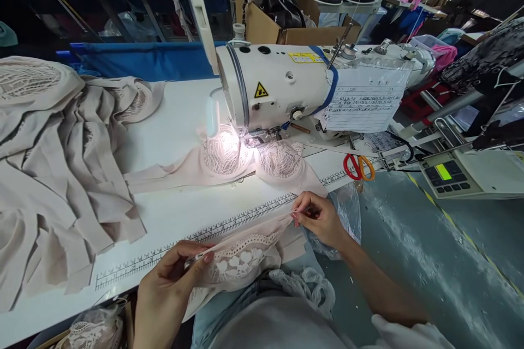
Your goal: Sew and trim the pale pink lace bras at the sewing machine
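Note:
Stretched between my two hands is a pale pink lace piece point(241, 256) with a scalloped edge, hanging over the table's front edge near my lap. My left hand point(172, 278) pinches its left end between thumb and fingers. At the other end, my right hand point(317, 218) pinches the upper corner of the lace piece. Beyond them, a pale pink bra point(282, 161) with lace cups lies under the lit needle area of a white sewing machine point(278, 82). Its left wing trails across the table toward the pile.
A heap of pale pink bra pieces point(61, 147) covers the table's left side. A printed ruler point(245, 214) runs along the front. Scissors point(358, 167) with red and orange handles lie right of the machine. A control panel point(446, 174) stands farther right, and a cardboard box point(319, 35) behind.

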`<action>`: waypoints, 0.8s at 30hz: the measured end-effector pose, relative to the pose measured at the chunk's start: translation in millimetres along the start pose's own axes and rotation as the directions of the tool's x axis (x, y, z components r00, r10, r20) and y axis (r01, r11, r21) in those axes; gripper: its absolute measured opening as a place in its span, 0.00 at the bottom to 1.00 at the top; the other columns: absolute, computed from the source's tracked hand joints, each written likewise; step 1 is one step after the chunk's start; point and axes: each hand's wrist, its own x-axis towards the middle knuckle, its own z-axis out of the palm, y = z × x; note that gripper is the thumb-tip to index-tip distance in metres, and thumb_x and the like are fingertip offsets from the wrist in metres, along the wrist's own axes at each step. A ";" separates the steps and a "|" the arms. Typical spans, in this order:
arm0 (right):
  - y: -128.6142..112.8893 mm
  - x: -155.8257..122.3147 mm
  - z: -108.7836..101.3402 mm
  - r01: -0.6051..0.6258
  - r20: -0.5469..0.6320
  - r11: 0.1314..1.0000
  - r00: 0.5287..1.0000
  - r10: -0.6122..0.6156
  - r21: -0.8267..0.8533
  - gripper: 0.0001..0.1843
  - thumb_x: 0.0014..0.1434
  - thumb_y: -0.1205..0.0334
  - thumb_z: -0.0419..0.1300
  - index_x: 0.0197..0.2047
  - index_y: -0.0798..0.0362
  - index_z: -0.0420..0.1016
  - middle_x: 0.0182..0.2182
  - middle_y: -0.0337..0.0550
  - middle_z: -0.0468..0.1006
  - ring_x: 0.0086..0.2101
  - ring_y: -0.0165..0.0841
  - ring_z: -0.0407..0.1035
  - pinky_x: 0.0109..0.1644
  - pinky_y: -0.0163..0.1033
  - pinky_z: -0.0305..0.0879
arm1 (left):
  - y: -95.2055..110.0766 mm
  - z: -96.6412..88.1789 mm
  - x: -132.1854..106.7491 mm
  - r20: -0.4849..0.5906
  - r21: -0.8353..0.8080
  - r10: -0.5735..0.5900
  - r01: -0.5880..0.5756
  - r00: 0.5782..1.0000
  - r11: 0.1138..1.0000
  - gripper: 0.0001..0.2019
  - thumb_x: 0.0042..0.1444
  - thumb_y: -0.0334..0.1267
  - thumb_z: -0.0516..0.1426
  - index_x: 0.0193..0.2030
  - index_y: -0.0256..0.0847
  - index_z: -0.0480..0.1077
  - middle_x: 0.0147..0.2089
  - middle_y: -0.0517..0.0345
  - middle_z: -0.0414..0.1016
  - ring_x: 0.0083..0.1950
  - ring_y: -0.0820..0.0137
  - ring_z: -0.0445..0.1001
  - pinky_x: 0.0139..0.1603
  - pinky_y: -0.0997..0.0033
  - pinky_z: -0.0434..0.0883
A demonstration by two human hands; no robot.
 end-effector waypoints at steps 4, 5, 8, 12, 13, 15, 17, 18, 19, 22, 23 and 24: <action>-3.5 -1.6 2.0 -0.047 -0.013 0.996 0.999 0.047 -0.072 0.16 0.59 0.51 0.67 0.32 0.50 0.66 0.31 0.38 0.75 0.25 0.28 0.71 0.27 0.34 0.67 | -5.9 0.5 -2.1 -0.074 0.047 -0.027 0.031 0.997 0.998 0.14 0.44 0.47 0.70 0.30 0.41 0.76 0.36 0.53 0.82 0.40 0.62 0.80 0.36 0.74 0.77; -4.3 -2.1 2.4 -0.063 -0.022 0.993 0.998 0.061 -0.096 0.15 0.59 0.51 0.66 0.34 0.50 0.66 0.30 0.37 0.75 0.25 0.29 0.72 0.28 0.34 0.67 | -8.1 0.3 -2.1 -0.084 0.050 -0.021 0.026 0.996 0.998 0.14 0.44 0.47 0.70 0.30 0.41 0.76 0.37 0.53 0.82 0.41 0.61 0.80 0.38 0.73 0.77; -5.7 -3.0 4.1 -0.084 -0.050 0.977 0.996 0.076 -0.196 0.10 0.62 0.54 0.63 0.42 0.49 0.71 0.30 0.37 0.75 0.26 0.30 0.72 0.30 0.35 0.67 | -13.6 0.2 -1.8 -0.090 0.028 -0.002 0.005 0.996 1.000 0.13 0.44 0.45 0.70 0.31 0.41 0.77 0.38 0.52 0.82 0.44 0.60 0.80 0.44 0.69 0.78; -7.0 0.0 5.4 -0.086 -0.078 0.930 0.995 0.063 -0.356 0.06 0.63 0.58 0.61 0.38 0.50 0.76 0.30 0.39 0.73 0.26 0.29 0.68 0.32 0.37 0.65 | -14.1 2.2 -1.4 -0.095 -0.011 0.004 -0.005 0.995 1.000 0.11 0.45 0.43 0.70 0.31 0.41 0.77 0.39 0.54 0.82 0.44 0.61 0.80 0.48 0.67 0.77; -7.7 1.2 5.0 -0.091 -0.084 0.923 0.994 0.064 -0.373 0.07 0.63 0.58 0.61 0.34 0.50 0.76 0.29 0.38 0.73 0.25 0.29 0.66 0.32 0.36 0.64 | -12.7 3.1 -1.6 -0.096 -0.021 0.008 -0.010 0.995 1.000 0.11 0.45 0.43 0.70 0.30 0.41 0.77 0.38 0.54 0.82 0.44 0.62 0.80 0.48 0.68 0.77; -9.4 2.9 3.1 -0.098 -0.090 0.938 0.993 0.072 -0.333 0.11 0.61 0.55 0.64 0.30 0.51 0.75 0.29 0.38 0.72 0.26 0.28 0.65 0.32 0.36 0.64 | -8.4 5.4 -2.6 -0.089 -0.046 0.017 -0.022 0.996 0.999 0.10 0.45 0.42 0.70 0.29 0.42 0.77 0.37 0.55 0.81 0.43 0.63 0.79 0.46 0.70 0.76; -10.4 3.1 0.0 -0.107 -0.054 0.977 0.994 0.099 -0.184 0.14 0.58 0.51 0.66 0.30 0.52 0.74 0.31 0.39 0.73 0.27 0.29 0.67 0.33 0.36 0.65 | -3.1 8.3 -4.0 -0.088 -0.082 0.032 -0.039 0.996 0.996 0.09 0.45 0.41 0.70 0.28 0.42 0.76 0.36 0.57 0.80 0.43 0.66 0.78 0.45 0.73 0.75; -10.3 2.6 -2.0 -0.121 -0.016 0.989 0.993 0.120 -0.088 0.14 0.58 0.50 0.67 0.31 0.52 0.74 0.30 0.38 0.73 0.26 0.29 0.68 0.32 0.35 0.65 | -0.8 9.6 -4.6 -0.089 -0.103 0.037 -0.046 0.995 0.994 0.08 0.46 0.40 0.70 0.28 0.42 0.76 0.35 0.58 0.79 0.42 0.67 0.77 0.44 0.74 0.74; -9.6 1.8 -4.2 -0.137 0.028 0.991 0.990 0.137 0.007 0.14 0.58 0.50 0.68 0.32 0.52 0.74 0.27 0.37 0.73 0.24 0.28 0.68 0.30 0.35 0.65 | 0.9 10.5 -5.0 -0.087 -0.125 0.037 -0.048 0.996 0.991 0.08 0.46 0.39 0.70 0.27 0.42 0.76 0.34 0.59 0.78 0.42 0.67 0.77 0.44 0.75 0.73; -6.5 0.5 -13.0 -0.164 0.126 0.970 0.982 0.143 0.178 0.12 0.57 0.53 0.69 0.34 0.52 0.75 0.20 0.33 0.69 0.16 0.25 0.63 0.21 0.32 0.58 | 1.3 9.4 -4.2 -0.025 -0.194 0.016 -0.021 1.000 0.981 0.09 0.45 0.38 0.70 0.26 0.41 0.75 0.33 0.58 0.77 0.41 0.67 0.77 0.42 0.74 0.73; -6.5 0.8 -16.5 -0.150 0.135 0.967 0.983 0.124 0.204 0.11 0.56 0.54 0.70 0.33 0.52 0.76 0.20 0.33 0.69 0.15 0.24 0.61 0.20 0.32 0.56 | 0.3 7.5 -3.5 0.010 -0.218 0.007 -0.004 1.000 0.976 0.09 0.44 0.37 0.71 0.26 0.41 0.75 0.33 0.58 0.77 0.41 0.67 0.77 0.42 0.73 0.74; -7.9 1.3 -20.1 -0.126 0.141 0.967 0.985 0.096 0.222 0.11 0.56 0.55 0.71 0.32 0.52 0.76 0.22 0.34 0.70 0.15 0.24 0.61 0.18 0.32 0.55 | -0.7 5.1 -2.9 0.053 -0.240 -0.006 0.018 0.999 0.971 0.10 0.43 0.37 0.71 0.25 0.40 0.75 0.33 0.57 0.77 0.40 0.66 0.77 0.41 0.72 0.74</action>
